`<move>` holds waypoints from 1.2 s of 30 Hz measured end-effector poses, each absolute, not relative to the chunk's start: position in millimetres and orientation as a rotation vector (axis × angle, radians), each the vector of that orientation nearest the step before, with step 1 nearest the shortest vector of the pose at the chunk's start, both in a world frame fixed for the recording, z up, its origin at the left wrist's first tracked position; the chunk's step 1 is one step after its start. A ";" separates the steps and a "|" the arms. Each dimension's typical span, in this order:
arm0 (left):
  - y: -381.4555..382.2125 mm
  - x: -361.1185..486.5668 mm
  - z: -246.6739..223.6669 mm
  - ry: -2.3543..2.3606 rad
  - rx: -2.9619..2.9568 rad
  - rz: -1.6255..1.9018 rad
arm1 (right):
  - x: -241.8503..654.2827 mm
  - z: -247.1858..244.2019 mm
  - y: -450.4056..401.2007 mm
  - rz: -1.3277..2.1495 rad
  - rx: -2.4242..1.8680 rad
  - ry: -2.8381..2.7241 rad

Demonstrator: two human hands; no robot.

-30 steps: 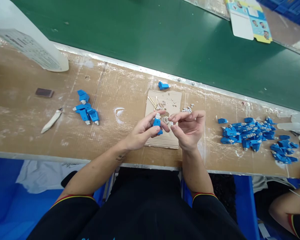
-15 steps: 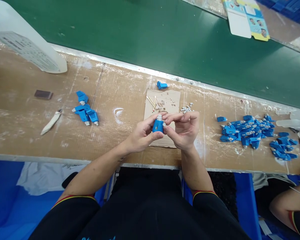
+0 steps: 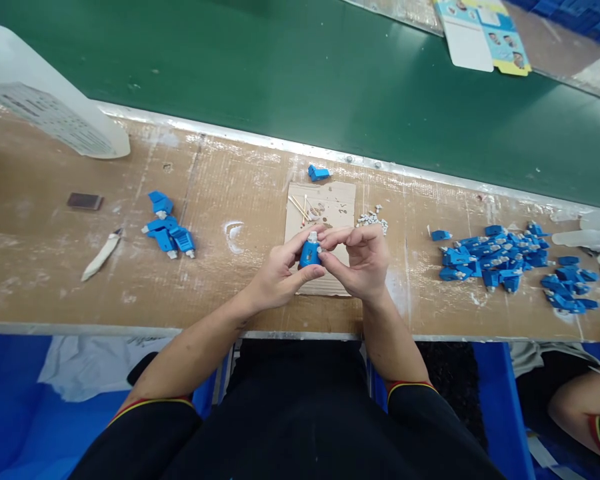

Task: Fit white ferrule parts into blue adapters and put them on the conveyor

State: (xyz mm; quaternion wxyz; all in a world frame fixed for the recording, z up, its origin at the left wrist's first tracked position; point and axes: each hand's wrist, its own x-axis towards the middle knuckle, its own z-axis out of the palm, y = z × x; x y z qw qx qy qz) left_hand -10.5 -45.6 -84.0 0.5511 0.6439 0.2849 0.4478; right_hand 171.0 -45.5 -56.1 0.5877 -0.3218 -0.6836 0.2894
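Note:
My left hand (image 3: 283, 272) is closed around a blue plastic part (image 3: 309, 254) with a pale grey tip pointing up. On the right side of that part, my right hand (image 3: 363, 261) pinches a small pale grey piece (image 3: 321, 249) between thumb and forefinger, touching the blue part. Under both hands lies a cardboard sheet (image 3: 337, 200) with brown spots and several cotton swabs (image 3: 300, 208) on it. A pile of small grey pieces (image 3: 373, 220) sits just beyond my right fingers. Another blue part (image 3: 319, 173) rests past the sheet's far edge.
A few blue parts (image 3: 169, 230) lie to the left, near a wrapped blade tool (image 3: 101, 255) and a dark block (image 3: 85, 201). A large pile of blue parts (image 3: 500, 253) is on the right. A white jug (image 3: 55, 100) stands far left. Another person's arm (image 3: 577, 403) shows at lower right.
The blue part has turned slightly in my left fingers, its slotted face shifting. Both hands keep their hold. The whole view has shifted a little.

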 end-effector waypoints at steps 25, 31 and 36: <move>-43.7 -16.4 -67.3 0.848 1.968 1.025 | 172.3 -52.3 -47.3 0.543 -0.805 -1.680; -43.4 -13.9 -69.1 0.642 1.828 1.084 | 175.2 -53.8 -44.9 0.733 -0.713 -1.558; -45.9 -14.5 -75.9 0.646 1.773 1.081 | 178.7 -50.9 -44.3 0.815 -0.733 -1.779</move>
